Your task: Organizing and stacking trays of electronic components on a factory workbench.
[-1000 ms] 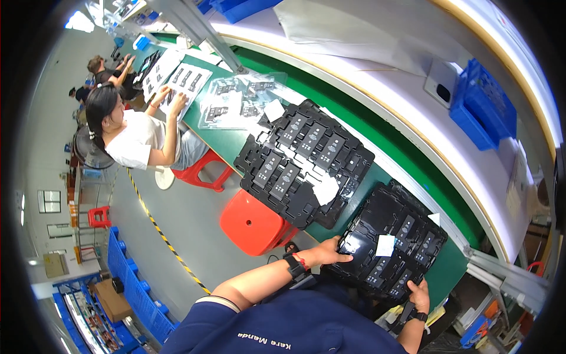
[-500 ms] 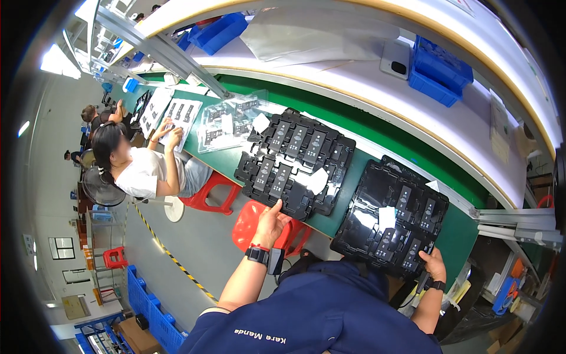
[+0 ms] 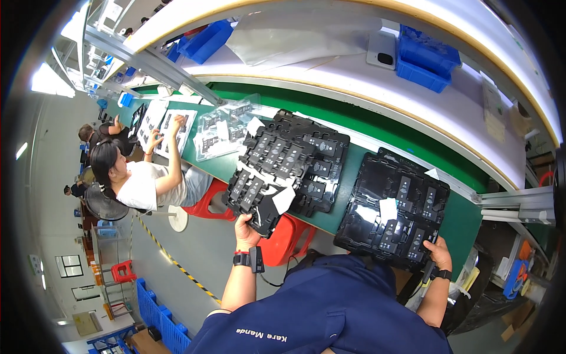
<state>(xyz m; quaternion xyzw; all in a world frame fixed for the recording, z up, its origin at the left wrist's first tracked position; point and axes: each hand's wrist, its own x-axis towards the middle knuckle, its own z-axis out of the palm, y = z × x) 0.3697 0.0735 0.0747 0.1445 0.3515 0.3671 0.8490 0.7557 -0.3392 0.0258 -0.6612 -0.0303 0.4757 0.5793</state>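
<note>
Tray (image 3: 266, 215) tilted up, left hand (image 3: 246, 233) gripping its near edge, lower tray (image 3: 337, 160) beneath, and right hand (image 3: 439, 254) there, clasping third tray (image 3: 377, 176) by its corner.

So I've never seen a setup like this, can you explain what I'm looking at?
There's no machine here: a person works with two bare hands. The view comes from a fisheye camera worn on the head, looking down, so straight edges bend. On the green bench are black trays bearing dark flat packs and white slips. The left hand grips the near end of a tilted black tray; the right hand holds a corner of a second black tray.
</note>
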